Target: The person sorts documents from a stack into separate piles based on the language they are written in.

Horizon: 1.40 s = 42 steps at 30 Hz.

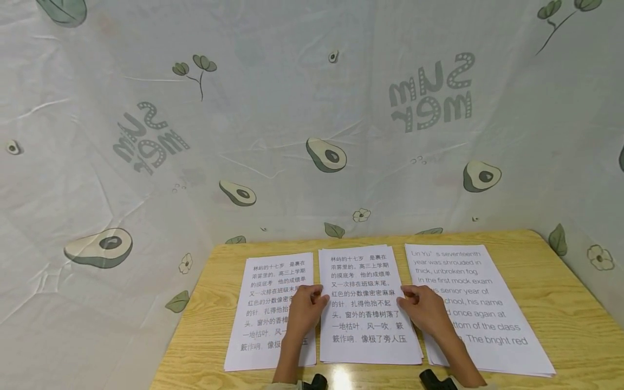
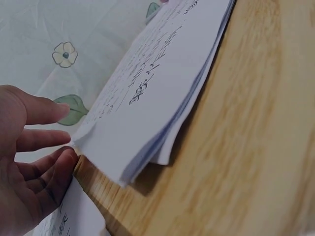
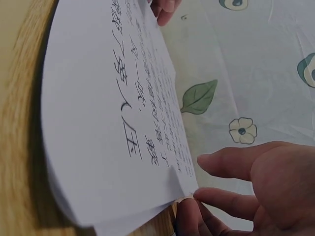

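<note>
Between my two hands lies a middle stack of printed paper [image 1: 363, 319], covered in large Chinese characters. My left hand [image 1: 305, 310] reaches over the left paper stack [image 1: 251, 330] to the middle stack's left edge. In the left wrist view its index fingertip [image 2: 64, 139] touches that edge, the thumb raised apart and the other fingers bent. On the opposite side my right hand [image 1: 425, 310] lies over part of the right paper stack [image 1: 492, 352], its index fingertip [image 3: 201, 193] at the middle stack's edge and its thumb off the paper. Loose sheets show at the stack's near edge [image 2: 147, 160].
All three stacks lie side by side on a wood-grain table [image 1: 200, 303]; the right one bears English text. A pale curtain [image 1: 273, 124] with avocado and leaf prints hangs behind the table and along its sides.
</note>
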### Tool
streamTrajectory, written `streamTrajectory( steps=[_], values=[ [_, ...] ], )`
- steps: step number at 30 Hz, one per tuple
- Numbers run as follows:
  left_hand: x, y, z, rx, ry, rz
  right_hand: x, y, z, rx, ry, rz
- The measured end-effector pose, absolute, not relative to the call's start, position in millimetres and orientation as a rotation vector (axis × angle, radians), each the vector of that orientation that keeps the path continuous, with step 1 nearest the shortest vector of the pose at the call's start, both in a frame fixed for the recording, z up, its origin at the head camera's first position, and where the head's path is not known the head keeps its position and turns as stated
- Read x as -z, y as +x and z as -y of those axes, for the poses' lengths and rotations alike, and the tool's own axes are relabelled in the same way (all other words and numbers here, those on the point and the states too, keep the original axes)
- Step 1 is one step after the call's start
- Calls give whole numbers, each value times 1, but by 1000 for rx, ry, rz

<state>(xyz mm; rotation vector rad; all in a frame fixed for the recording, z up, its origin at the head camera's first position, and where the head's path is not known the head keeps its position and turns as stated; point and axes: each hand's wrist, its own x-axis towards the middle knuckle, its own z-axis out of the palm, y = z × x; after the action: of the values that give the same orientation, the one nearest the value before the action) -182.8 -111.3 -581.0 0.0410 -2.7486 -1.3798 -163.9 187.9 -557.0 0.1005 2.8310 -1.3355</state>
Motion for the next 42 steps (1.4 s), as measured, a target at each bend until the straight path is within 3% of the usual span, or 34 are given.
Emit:
streamTrajectory(
  steps=[42],
  values=[
    [573,-181,107,1443,14,2696,554,-161,-186,1367,8,-2855]
  ],
)
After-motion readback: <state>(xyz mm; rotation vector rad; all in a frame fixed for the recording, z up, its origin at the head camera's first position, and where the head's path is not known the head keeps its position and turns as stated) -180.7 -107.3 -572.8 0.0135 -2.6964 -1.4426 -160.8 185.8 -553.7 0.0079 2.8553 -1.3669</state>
